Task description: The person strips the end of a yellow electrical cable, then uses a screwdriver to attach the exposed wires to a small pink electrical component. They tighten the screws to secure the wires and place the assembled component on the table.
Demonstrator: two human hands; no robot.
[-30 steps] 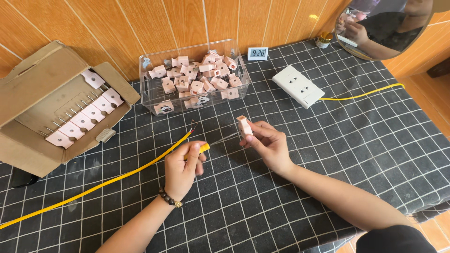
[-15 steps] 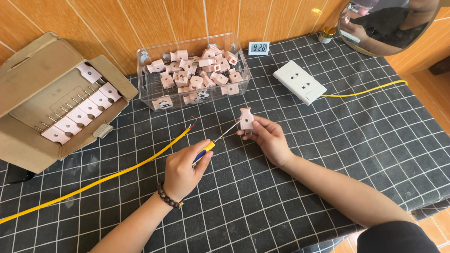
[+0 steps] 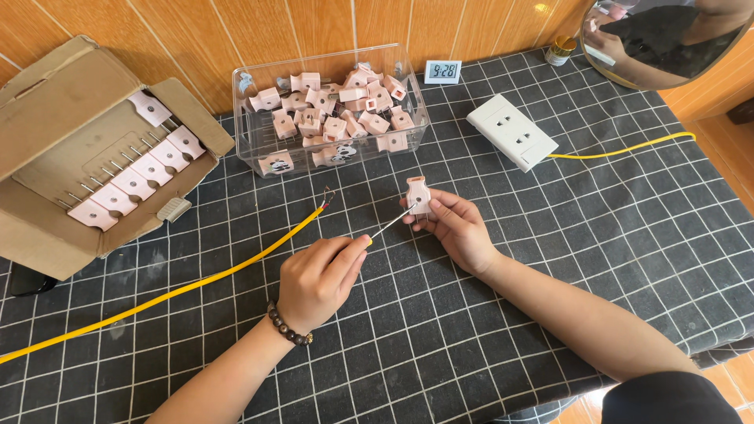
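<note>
**Screwdriver tip now at the plug**

Our left hand point(image 3: 318, 275) is closed around the screwdriver point(image 3: 390, 225), whose tip has moved in to meet the pink plug point(image 3: 418, 194). Our right hand point(image 3: 455, 228) pinches that plug above the desk point(image 3: 550, 259). The yellow cable point(image 3: 236, 263) lies untouched beside it.

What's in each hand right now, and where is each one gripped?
The left hand grips a screwdriver by its yellow handle. The right hand holds a pink plug by its lower end, fingers on its sides.
</note>
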